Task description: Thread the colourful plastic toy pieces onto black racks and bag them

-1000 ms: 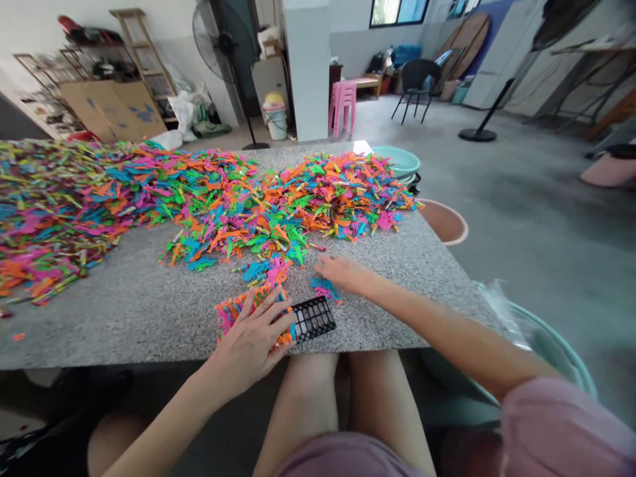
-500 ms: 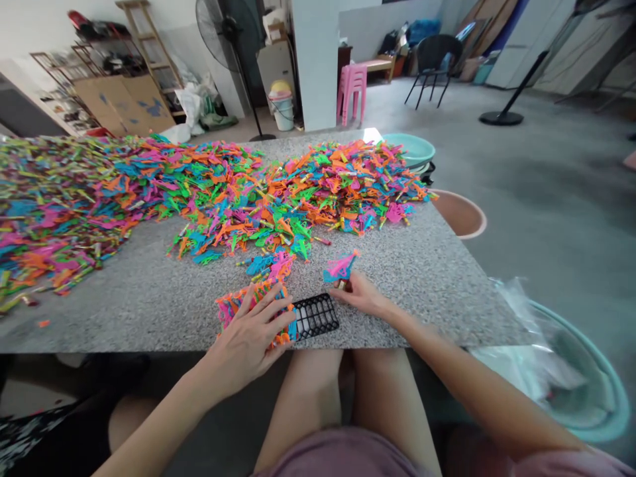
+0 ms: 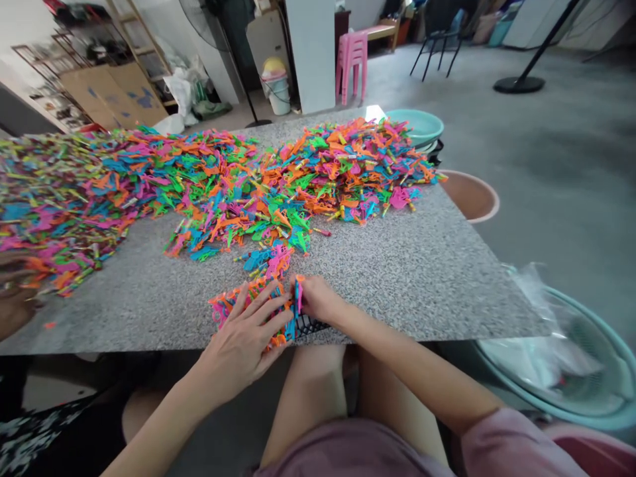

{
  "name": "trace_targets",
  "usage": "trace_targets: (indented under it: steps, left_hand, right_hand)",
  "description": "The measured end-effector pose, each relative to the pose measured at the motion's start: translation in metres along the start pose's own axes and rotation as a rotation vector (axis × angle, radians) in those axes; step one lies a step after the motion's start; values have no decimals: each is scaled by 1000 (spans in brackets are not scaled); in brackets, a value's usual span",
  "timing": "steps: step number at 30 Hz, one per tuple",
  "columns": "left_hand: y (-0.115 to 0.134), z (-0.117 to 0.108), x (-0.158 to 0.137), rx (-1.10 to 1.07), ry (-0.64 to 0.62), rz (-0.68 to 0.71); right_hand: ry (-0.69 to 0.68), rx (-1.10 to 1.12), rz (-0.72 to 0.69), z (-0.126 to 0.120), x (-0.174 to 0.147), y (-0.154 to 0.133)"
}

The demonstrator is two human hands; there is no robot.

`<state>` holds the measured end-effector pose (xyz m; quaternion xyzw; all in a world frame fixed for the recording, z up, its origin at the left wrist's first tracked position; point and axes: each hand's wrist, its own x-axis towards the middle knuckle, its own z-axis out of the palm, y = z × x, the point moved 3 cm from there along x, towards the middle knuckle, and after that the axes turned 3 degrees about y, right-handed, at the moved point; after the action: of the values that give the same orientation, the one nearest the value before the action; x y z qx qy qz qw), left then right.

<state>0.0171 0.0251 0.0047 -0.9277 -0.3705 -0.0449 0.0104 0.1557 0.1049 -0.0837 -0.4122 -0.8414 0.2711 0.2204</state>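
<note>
My left hand point(image 3: 246, 338) lies flat, fingers spread, over a packed row of small plastic toy pieces point(image 3: 223, 310) in pink, orange, green and blue. They stand in a black grid tray point(image 3: 311, 326) at the table's front edge. The bare right end of the tray shows partly under my right hand point(image 3: 320, 297), which is closed on pink and blue toy pieces point(image 3: 299, 293) held upright beside the row. My right fingertips are partly hidden, so the exact number held cannot be seen. Just behind lies a small cluster of pink and blue pieces point(image 3: 278, 260).
A long heap of the same pieces point(image 3: 238, 192) covers the back of the speckled table point(image 3: 397, 278). Another person's hand point(image 3: 14, 291) is at the heap's left end. Basins point(image 3: 470, 195) and a basket with plastic bags point(image 3: 596, 371) stand off the right edge.
My right hand has moved left with the pink and blue pieces, from right of the tray to the end of the row. Another person's hand has come into view at left.
</note>
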Motion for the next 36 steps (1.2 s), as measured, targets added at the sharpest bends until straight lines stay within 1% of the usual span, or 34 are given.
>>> trace_targets:
  steps: [2,5,7,10,11,14,15,18,20,22,23,24,26,27,28,29,30,31,32,33,34,36]
  left_hand:
    - [2,-3,2,15,40,12]
    - [5,-7,6,45,78,54]
    - [6,-7,7,31,54,85]
    - [5,-5,9,-7,11,83]
    - [5,-5,9,-9,6,76]
    - [5,-3,9,-9,-11,55]
    - [6,-3,10,-15,-15,47]
    - [7,-3,9,-47,-25,17]
    - [6,-1,8,-82,-33,6]
    - [5,1,7,-125,-38,4]
    - [4,1,7,-147,-36,4]
    - [3,2,7,-167,-33,4]
    - [0,1,8,-197,-30,2]
    - [-1,1,9,-204,-31,1]
    - [-1,0,10,-206,-35,0]
    - [-1,0,10,-203,-40,-2]
    - [-1,-1,10,-196,-43,-7]
    - [0,-1,11,-185,-46,-13]
    - [2,0,11,-173,-48,-20]
    - [3,0,11,-161,-48,-27]
    - [4,1,12,-150,-45,-35]
    - [6,3,12,-130,-17,-41]
  right_hand:
    - [-51,-87,8,0,5,-6]
    - [-99,-127,17,1,12,-9]
    - [-104,-98,7,-1,16,-6]
    - [-146,-51,-98,-8,24,2]
    - [-111,-67,-114,-12,30,4]
    - [106,-230,-93,-20,50,6]
    - [135,-297,-105,-20,57,4]
    - [39,-453,-193,-21,63,1]
    - [49,-522,-190,-40,53,10]
    - [107,-606,-126,-72,37,26]
    - [102,-663,-83,-88,29,35]
    - [54,-724,-36,-102,22,45]
    - [-125,-812,10,-119,9,60]
    - [-201,-822,8,-121,4,64]
    - [-238,-808,1,-122,-1,67]
    - [-222,-777,10,-122,-5,69]
    - [-165,-735,48,-122,-9,72]
    - [-100,-688,123,-122,-13,75]
    - [-55,-641,227,-122,-18,81]
    - [-39,-598,346,-122,-24,87]
    - [-51,-553,460,-120,-30,92]
    - [-139,-424,633,-113,-40,101]
